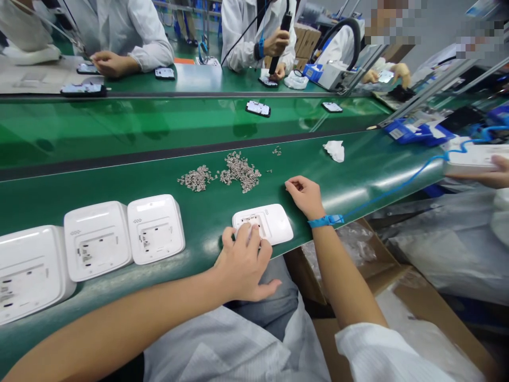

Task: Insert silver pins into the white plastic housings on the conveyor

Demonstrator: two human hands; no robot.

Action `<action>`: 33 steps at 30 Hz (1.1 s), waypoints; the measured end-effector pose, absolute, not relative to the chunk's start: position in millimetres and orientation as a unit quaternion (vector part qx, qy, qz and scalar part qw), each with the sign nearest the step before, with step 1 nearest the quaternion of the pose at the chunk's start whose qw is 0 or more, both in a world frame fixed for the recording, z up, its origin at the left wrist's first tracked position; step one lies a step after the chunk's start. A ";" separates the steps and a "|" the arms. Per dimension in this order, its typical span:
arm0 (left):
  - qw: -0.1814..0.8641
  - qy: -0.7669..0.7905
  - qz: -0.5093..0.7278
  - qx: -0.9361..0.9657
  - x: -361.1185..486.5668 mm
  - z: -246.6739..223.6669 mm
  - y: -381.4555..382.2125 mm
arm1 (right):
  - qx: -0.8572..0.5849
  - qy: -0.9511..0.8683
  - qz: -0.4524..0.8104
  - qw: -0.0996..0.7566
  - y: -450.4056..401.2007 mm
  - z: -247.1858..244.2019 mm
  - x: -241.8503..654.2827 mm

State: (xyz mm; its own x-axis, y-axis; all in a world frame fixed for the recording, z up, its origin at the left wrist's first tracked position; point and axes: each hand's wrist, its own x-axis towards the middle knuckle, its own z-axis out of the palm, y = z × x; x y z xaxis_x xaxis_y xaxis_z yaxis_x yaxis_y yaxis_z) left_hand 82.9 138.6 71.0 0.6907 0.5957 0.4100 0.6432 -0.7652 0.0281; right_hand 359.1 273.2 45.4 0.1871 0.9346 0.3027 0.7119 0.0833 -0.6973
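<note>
A single white plastic housing (278, 223) lies on the green table near its front edge. My left hand (246, 260) rests on its left part with fingers spread and thumb apart, fingertips over the recess. Right of the housing, my right hand (305, 195) is above the table, its thumb and index finger pressed together; whatever the pinch holds is too small to make out. A blue strap (326, 220) circles that wrist. Piles of small metal pieces (242, 172) lie beyond the housing.
Stacked white housings (97, 239) stand at the left. A crumpled white tissue (334, 150) lies at the back right. Phones (258, 109) sit on the green belt (159, 119). Co-workers sit across it; another person's hand (499, 172) is at far right. A blue cord (397, 187) crosses the table.
</note>
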 end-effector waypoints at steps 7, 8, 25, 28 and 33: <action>0.045 -0.342 -0.194 -0.918 80.2 77.0 140.7 | -0.665 -0.622 0.135 0.390 272.3 47.1 357.4; 0.052 -0.340 -0.193 -0.919 79.7 76.7 140.6 | -0.664 -0.624 0.133 0.388 272.3 47.3 357.4; 0.023 -0.149 -0.015 -0.989 62.6 130.5 179.9 | -0.705 -0.597 0.136 0.357 272.6 34.6 369.9; -0.005 -0.167 0.008 -0.986 57.8 141.5 180.5 | -0.709 -0.597 0.126 0.353 271.8 38.8 366.5; -0.030 -0.216 0.052 -0.975 57.5 143.4 190.5 | -0.720 -0.587 0.129 0.347 270.5 45.0 361.4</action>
State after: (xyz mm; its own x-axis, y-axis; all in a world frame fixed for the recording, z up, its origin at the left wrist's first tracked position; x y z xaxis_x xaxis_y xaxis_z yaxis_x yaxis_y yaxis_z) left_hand 57.5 190.5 143.4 0.9014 0.4177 -0.1143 0.4240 -0.9050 0.0361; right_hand 361.4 270.5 45.0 0.2770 0.9352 0.2208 0.7556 -0.0700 -0.6513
